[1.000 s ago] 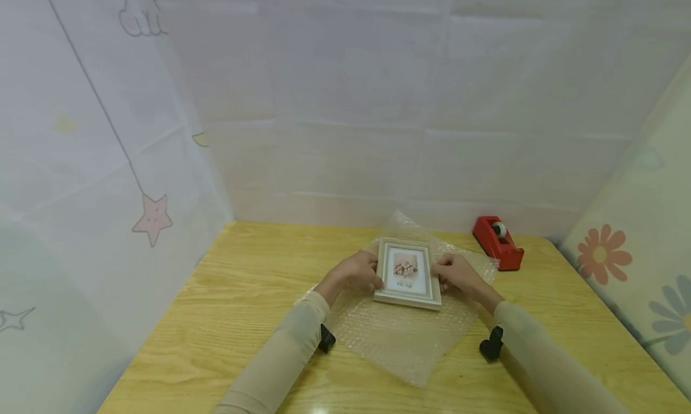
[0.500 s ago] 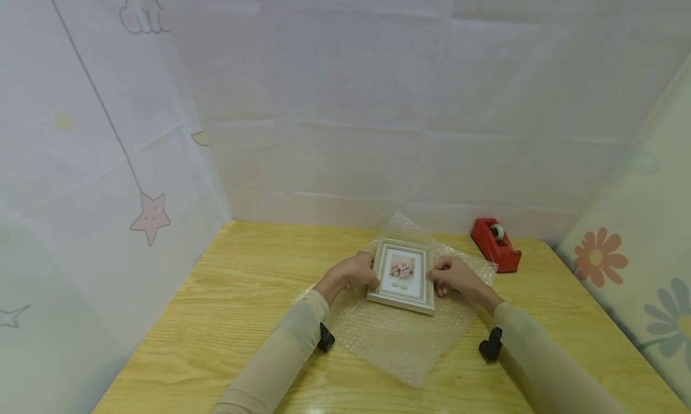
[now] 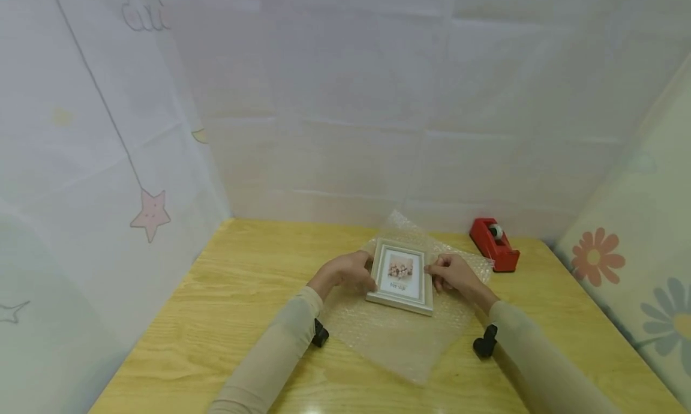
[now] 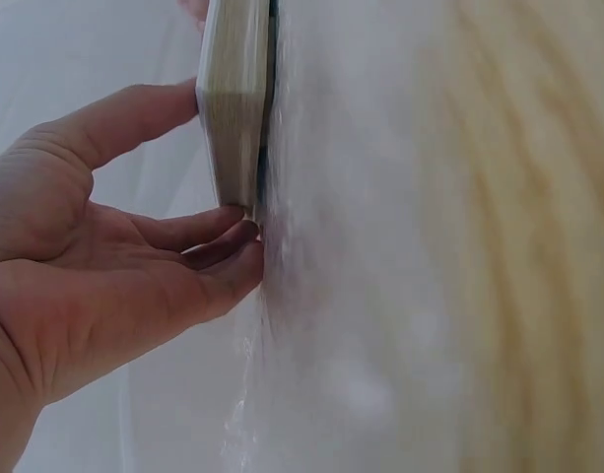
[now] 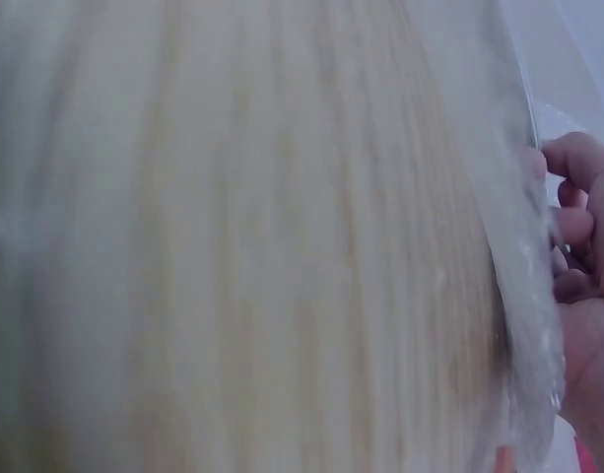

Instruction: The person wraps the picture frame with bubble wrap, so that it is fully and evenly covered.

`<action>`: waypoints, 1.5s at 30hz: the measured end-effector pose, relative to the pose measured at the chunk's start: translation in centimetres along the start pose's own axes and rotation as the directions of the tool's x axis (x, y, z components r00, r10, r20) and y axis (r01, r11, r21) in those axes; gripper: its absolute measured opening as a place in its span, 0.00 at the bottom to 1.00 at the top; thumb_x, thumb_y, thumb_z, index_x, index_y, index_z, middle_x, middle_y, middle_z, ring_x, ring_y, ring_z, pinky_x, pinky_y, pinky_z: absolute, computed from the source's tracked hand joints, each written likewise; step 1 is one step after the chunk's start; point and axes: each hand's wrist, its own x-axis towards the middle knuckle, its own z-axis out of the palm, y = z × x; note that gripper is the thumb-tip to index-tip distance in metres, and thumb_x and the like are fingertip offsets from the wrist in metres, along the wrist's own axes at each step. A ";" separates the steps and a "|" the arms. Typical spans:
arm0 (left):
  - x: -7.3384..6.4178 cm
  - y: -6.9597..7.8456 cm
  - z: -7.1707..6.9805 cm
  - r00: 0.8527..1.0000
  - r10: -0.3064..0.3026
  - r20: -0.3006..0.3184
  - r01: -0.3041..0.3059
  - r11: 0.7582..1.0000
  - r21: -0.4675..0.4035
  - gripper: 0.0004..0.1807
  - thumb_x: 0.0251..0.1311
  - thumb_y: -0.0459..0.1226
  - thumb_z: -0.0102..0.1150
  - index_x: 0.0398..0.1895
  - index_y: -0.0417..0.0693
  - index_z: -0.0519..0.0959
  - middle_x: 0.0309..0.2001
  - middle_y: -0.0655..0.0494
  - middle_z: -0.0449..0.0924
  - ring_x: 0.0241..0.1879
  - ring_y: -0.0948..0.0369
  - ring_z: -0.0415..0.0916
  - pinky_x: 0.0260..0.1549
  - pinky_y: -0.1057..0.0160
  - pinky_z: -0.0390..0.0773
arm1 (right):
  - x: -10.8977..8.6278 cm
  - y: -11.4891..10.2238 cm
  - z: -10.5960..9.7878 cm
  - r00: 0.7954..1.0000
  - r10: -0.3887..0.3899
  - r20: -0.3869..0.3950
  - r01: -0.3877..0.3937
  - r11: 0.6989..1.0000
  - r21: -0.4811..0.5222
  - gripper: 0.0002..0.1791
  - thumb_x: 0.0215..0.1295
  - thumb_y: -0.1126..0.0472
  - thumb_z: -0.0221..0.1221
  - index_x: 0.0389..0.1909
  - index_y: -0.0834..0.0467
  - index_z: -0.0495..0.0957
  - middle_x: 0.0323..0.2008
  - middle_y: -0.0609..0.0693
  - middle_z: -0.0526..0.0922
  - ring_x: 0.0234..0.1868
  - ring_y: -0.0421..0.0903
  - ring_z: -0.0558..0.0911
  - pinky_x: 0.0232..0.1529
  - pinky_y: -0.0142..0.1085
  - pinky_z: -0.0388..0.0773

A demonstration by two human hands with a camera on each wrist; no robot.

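Note:
A pale picture frame with a flower print lies face up on a sheet of bubble wrap. My left hand holds its left side. In the left wrist view, one digit touches the face of the picture frame, while other fingertips bunch at its edge, against the wrap. From the opposite side, my right hand pinches the right edge, thumb on top and fingers curled. The right wrist view shows curled fingers beside the raised edge of the bubble wrap.
A red tape dispenser with a roll stands at the back right, near the wrap's right corner. The wooden table meets printed cloth walls behind and at the sides. Black camera mounts sit on both wrists.
Both hands have shifted the picture frame slightly left and toward the person on the bubble wrap. The wrap and tape dispenser have stayed in place.

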 end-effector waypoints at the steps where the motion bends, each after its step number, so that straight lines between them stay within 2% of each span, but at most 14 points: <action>1: 0.0 -0.1 0.0 1.000 0.003 0.009 -0.003 1.000 -0.011 0.34 0.41 0.34 0.73 0.54 0.36 0.68 0.47 0.46 0.71 0.43 0.55 0.70 0.41 0.56 0.72 | 0.0 0.0 0.1 1.000 0.007 -0.012 -0.007 1.000 0.000 0.21 0.56 0.51 0.64 0.25 0.66 0.72 0.13 0.60 0.75 0.09 0.42 0.61 0.08 0.34 0.56; 5: -0.1 -0.2 0.0 0.999 0.023 0.027 -0.022 1.000 -0.006 0.31 0.42 0.35 0.74 0.50 0.36 0.70 0.42 0.46 0.72 0.37 0.56 0.70 0.35 0.56 0.73 | 0.0 -0.1 0.4 0.998 0.025 -0.060 -0.024 1.000 0.007 0.20 0.57 0.52 0.64 0.27 0.66 0.72 0.13 0.60 0.74 0.08 0.42 0.59 0.08 0.34 0.55; 9: -0.1 0.1 0.0 1.000 0.016 0.014 -0.016 1.000 0.024 0.30 0.40 0.38 0.75 0.45 0.36 0.71 0.38 0.47 0.71 0.33 0.57 0.67 0.31 0.59 0.70 | 0.1 -0.4 0.5 0.995 0.036 -0.098 -0.033 0.999 0.037 0.19 0.56 0.53 0.65 0.27 0.66 0.72 0.13 0.59 0.73 0.09 0.42 0.60 0.08 0.32 0.55; 11: 0.0 0.2 0.0 1.000 0.009 0.006 -0.009 0.999 0.038 0.33 0.39 0.40 0.76 0.47 0.35 0.71 0.40 0.48 0.71 0.36 0.57 0.67 0.34 0.59 0.70 | 0.1 -0.5 0.5 0.992 0.041 -0.116 -0.036 0.998 0.046 0.18 0.56 0.54 0.65 0.27 0.66 0.72 0.14 0.59 0.73 0.10 0.43 0.62 0.08 0.32 0.56; 14: 0.0 0.0 0.0 1.000 0.008 0.000 -0.008 0.999 0.049 0.40 0.39 0.42 0.76 0.54 0.34 0.67 0.51 0.45 0.68 0.48 0.55 0.67 0.45 0.57 0.69 | 0.3 -0.5 0.4 0.991 0.031 -0.129 -0.026 0.999 0.040 0.18 0.55 0.54 0.65 0.27 0.65 0.73 0.15 0.60 0.74 0.11 0.43 0.64 0.09 0.32 0.57; 17: -0.1 -0.2 -0.1 1.000 0.015 -0.005 -0.015 0.997 0.069 0.45 0.39 0.45 0.76 0.59 0.34 0.64 0.58 0.44 0.64 0.57 0.52 0.62 0.52 0.56 0.66 | 0.5 -0.4 0.3 0.991 0.012 -0.137 -0.007 0.999 0.036 0.18 0.55 0.54 0.66 0.26 0.66 0.73 0.18 0.61 0.76 0.12 0.43 0.66 0.10 0.32 0.59; 24: -0.3 -0.5 -0.2 0.999 0.033 0.008 -0.034 0.998 0.058 0.43 0.39 0.47 0.75 0.56 0.36 0.65 0.55 0.46 0.65 0.56 0.51 0.63 0.52 0.55 0.66 | 0.6 -0.5 0.2 0.985 0.036 -0.170 -0.032 0.999 0.028 0.17 0.54 0.54 0.67 0.28 0.65 0.75 0.26 0.58 0.80 0.16 0.44 0.71 0.13 0.32 0.65; 30: -0.1 -0.8 -0.2 0.998 0.059 0.025 -0.060 0.997 0.039 0.40 0.43 0.47 0.73 0.57 0.39 0.65 0.56 0.49 0.64 0.56 0.52 0.63 0.50 0.56 0.67 | 0.5 -0.5 0.1 0.984 0.042 -0.174 -0.032 0.998 0.060 0.16 0.54 0.55 0.67 0.35 0.64 0.78 0.24 0.59 0.78 0.17 0.45 0.72 0.15 0.34 0.68; 35: -0.1 -0.8 -0.2 0.996 0.080 0.043 -0.081 0.997 0.016 0.37 0.46 0.46 0.71 0.56 0.39 0.66 0.57 0.47 0.63 0.55 0.53 0.63 0.48 0.56 0.69 | 0.4 -0.5 0.2 0.981 0.034 -0.190 -0.023 0.998 0.056 0.15 0.55 0.57 0.66 0.38 0.63 0.77 0.25 0.57 0.77 0.18 0.45 0.72 0.17 0.35 0.70; 39: 0.0 -0.7 0.0 0.996 0.081 0.042 -0.081 0.997 -0.005 0.35 0.48 0.45 0.70 0.55 0.37 0.66 0.54 0.45 0.65 0.50 0.54 0.66 0.44 0.57 0.71 | 0.2 -0.9 0.4 0.979 0.022 -0.201 -0.023 1.000 0.000 0.13 0.58 0.59 0.64 0.39 0.62 0.77 0.27 0.57 0.76 0.20 0.46 0.72 0.18 0.35 0.70; 41: 0.0 -0.7 0.1 0.997 0.074 0.030 -0.073 0.997 -0.013 0.34 0.49 0.45 0.69 0.55 0.36 0.66 0.53 0.45 0.67 0.48 0.55 0.67 0.44 0.56 0.71 | -0.3 -1.3 0.4 0.985 -0.013 -0.173 0.003 0.998 -0.060 0.13 0.60 0.59 0.61 0.41 0.63 0.76 0.30 0.58 0.76 0.24 0.49 0.74 0.22 0.37 0.73; 43: 0.1 -0.7 0.2 0.998 0.066 0.002 -0.066 0.998 -0.022 0.36 0.49 0.46 0.69 0.56 0.36 0.65 0.53 0.44 0.67 0.49 0.54 0.67 0.46 0.55 0.70 | -1.0 -1.7 0.3 0.986 -0.073 -0.151 0.052 0.989 -0.140 0.12 0.62 0.58 0.60 0.42 0.62 0.75 0.33 0.57 0.77 0.27 0.50 0.76 0.24 0.39 0.74; 45: 0.2 -0.6 0.2 0.998 0.051 -0.033 -0.052 0.997 -0.052 0.41 0.48 0.46 0.69 0.60 0.36 0.61 0.55 0.44 0.66 0.53 0.52 0.65 0.50 0.54 0.67 | -1.9 -2.3 0.0 0.976 -0.175 -0.129 0.139 0.959 -0.247 0.12 0.63 0.58 0.59 0.43 0.61 0.75 0.36 0.55 0.78 0.32 0.50 0.78 0.29 0.40 0.75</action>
